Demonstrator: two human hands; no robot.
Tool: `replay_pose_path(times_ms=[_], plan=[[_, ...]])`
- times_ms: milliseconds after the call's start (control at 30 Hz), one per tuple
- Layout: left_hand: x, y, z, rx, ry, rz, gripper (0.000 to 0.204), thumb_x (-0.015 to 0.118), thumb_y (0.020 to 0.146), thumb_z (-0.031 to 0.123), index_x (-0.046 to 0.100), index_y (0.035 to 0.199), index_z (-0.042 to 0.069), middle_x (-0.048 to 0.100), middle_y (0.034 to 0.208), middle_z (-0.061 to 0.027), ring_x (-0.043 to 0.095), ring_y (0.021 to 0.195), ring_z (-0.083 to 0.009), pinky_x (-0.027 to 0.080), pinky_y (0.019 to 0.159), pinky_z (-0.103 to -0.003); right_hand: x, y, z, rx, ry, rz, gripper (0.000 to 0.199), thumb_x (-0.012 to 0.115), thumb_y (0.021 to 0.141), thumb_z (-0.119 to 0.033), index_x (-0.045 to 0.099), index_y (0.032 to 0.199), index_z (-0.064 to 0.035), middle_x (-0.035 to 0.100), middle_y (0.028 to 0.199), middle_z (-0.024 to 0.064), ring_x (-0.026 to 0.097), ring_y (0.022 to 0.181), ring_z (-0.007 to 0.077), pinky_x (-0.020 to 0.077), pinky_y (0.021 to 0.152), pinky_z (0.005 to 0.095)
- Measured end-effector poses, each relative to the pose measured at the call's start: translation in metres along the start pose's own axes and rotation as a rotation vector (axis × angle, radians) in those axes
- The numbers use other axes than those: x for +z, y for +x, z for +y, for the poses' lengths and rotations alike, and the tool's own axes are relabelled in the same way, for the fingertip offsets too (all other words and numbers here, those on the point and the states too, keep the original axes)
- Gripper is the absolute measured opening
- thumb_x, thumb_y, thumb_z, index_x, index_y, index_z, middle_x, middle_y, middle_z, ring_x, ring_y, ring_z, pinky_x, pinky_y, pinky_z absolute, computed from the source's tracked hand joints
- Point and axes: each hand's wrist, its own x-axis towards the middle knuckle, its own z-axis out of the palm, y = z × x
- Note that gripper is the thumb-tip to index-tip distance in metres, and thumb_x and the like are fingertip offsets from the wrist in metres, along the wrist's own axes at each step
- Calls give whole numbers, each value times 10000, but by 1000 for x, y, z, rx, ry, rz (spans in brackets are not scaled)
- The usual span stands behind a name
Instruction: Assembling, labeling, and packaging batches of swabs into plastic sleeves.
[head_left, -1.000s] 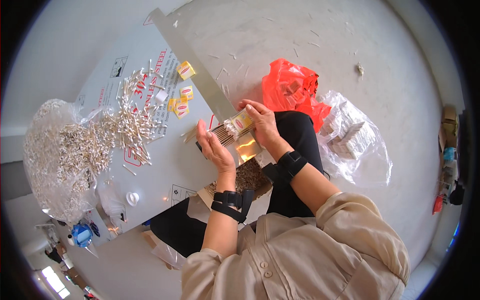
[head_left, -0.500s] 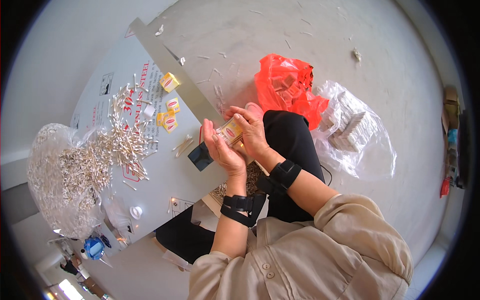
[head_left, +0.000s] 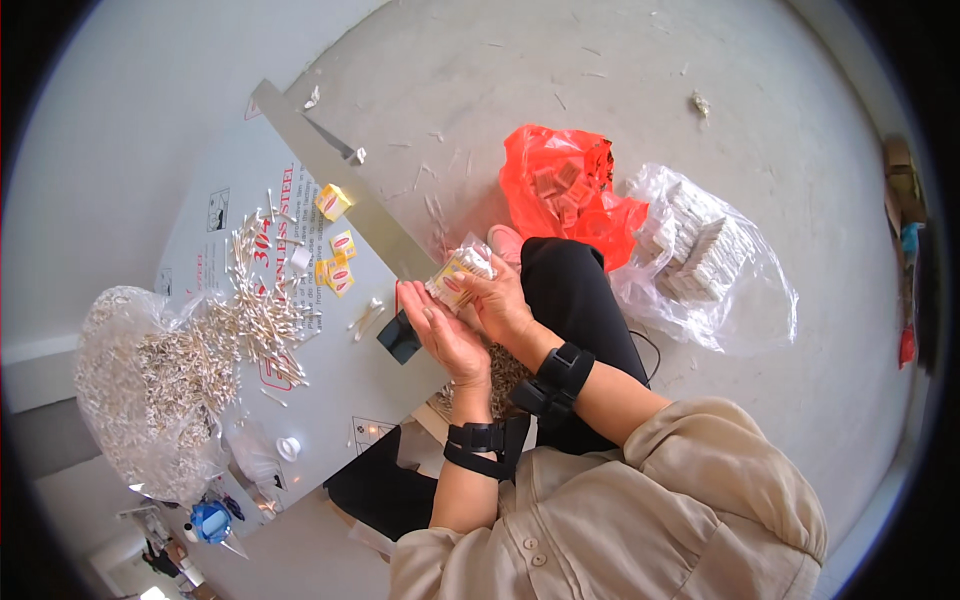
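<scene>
My right hand (head_left: 503, 305) grips a small clear pack of cotton swabs (head_left: 462, 276) with a yellow label, the thumb across its front. Beside and partly beneath the pack, my left hand (head_left: 447, 338) lies palm up, its fingers stretched out. Loose cotton swabs (head_left: 258, 290) spread over the metal-topped table to the left, next to a large clear bag (head_left: 150, 385) full of more. Several yellow label cards (head_left: 338, 272) and a yellow stack (head_left: 333, 202) sit near the table's edge. A few swabs (head_left: 368, 316) lie apart beside a dark flat piece (head_left: 400, 340).
On the floor stand a red plastic bag (head_left: 560, 150) with small packs inside and a clear bag (head_left: 760, 290) of white packs. Swabs (head_left: 508, 378) fill a container below my hands. A white round cap (head_left: 288, 448) rests on the table (head_left: 330, 400).
My right hand has tilted the pack up and its white swab end now shows. My left hand's fingers have opened away from it. The whole view has shifted slightly.
</scene>
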Motion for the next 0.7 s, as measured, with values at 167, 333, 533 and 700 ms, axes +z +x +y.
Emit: replay_pose_path(times_ms=[167, 333, 533, 700], plan=[[6, 6, -3, 8, -25, -120, 817, 471, 988, 445, 85, 1536, -21, 117, 1597, -219, 117, 1489, -324, 118, 1203, -455, 6, -2, -1, 13, 4, 33, 426, 643, 830, 118, 558, 1237, 27, 643, 1193, 113, 638, 1042, 222, 541, 931, 370], [2, 6, 0, 3, -85, -23, 778, 467, 993, 422, 126, 1518, -39, 163, 1574, -250, 172, 1470, -352, 156, 1196, -465, 4, -1, -6, 21, 54, 8, 403, 658, 829, 93, 575, 1217, 21, 642, 1207, 116, 636, 1050, 218, 542, 919, 371], [-4, 3, 12, -148, -30, 215, 688, 438, 1015, 377, 192, 1463, -83, 240, 1517, -326, 302, 1406, -400, 295, 1150, -472, 7, 3, -14, 33, 246, 67, 418, 629, 908, -85, 506, 1302, -19, 622, 1276, 121, 590, 1163, 232, 484, 1003, 391], [9, 3, 20, -244, -126, 220, 754, 441, 1011, 443, 156, 1487, -68, 291, 1506, -310, 317, 1399, -397, 213, 1174, -483, 7, 3, -8, 54, 232, 53, 381, 587, 930, -64, 504, 1300, -27, 628, 1264, 123, 588, 1172, 244, 475, 1024, 402]])
